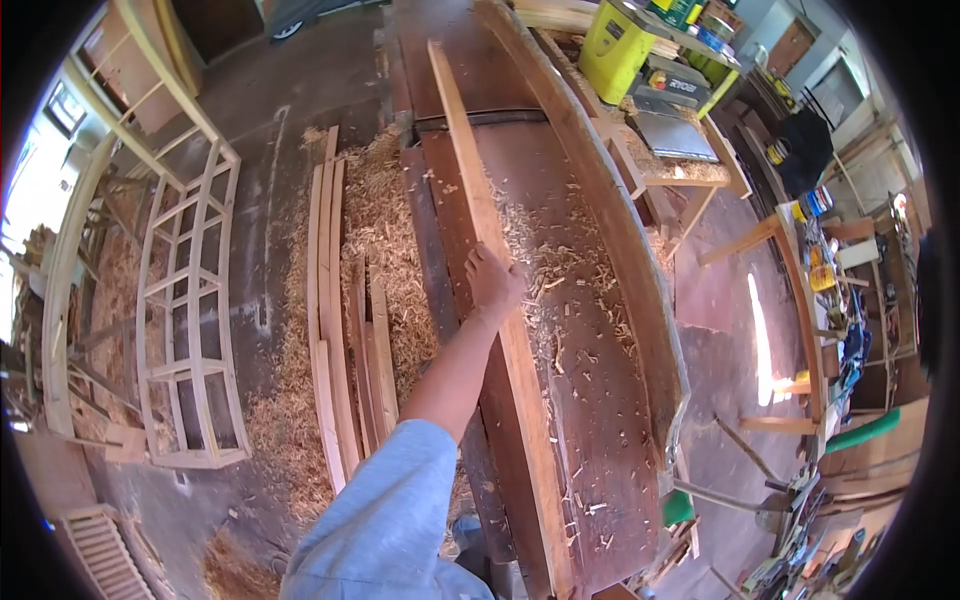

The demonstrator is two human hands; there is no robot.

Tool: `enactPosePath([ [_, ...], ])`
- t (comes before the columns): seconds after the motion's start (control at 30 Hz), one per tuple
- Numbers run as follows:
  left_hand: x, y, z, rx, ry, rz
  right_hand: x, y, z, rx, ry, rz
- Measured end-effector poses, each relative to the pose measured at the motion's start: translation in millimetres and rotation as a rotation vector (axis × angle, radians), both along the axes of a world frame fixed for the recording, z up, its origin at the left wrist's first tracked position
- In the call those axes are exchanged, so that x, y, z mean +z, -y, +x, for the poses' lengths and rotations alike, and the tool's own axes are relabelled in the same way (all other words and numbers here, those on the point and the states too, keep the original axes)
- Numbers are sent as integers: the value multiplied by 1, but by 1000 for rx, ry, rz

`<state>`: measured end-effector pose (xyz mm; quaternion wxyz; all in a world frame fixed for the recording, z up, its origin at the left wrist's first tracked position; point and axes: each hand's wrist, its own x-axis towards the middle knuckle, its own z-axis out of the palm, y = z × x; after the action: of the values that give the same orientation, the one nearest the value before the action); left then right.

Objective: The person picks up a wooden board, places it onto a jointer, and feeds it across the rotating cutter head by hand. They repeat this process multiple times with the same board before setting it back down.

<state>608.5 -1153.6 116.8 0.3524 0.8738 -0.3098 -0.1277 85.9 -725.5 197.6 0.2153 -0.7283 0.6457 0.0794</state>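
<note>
Centre frame, the left hand (493, 280) clamps its fingers over 1 long plank (500, 300), steadying it on edge along the shaving-strewn table (590, 400). The right hand is out of view.

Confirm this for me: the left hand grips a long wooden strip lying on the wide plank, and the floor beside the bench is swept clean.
Not swept clean. The head view shows wood shavings heaped on the floor beside the bench. The rest holds: the left hand grips the long wooden strip on the wide plank.
</note>
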Motion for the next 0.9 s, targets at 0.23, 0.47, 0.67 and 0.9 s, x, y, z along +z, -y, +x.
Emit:
enactPosePath([
  [0.23,-7,18,24,-29,47,61,4,16,26,-12,19,-45],
  [0.47,-4,39,53,0,73,103,-35,24,24,-387,329,298],
  [0.67,2,49,69,-36,110,147,-50,39,42,-315,513,209],
  [0.9,9,75,106,-78,354,144,-62,61,58,-48,296,121],
])
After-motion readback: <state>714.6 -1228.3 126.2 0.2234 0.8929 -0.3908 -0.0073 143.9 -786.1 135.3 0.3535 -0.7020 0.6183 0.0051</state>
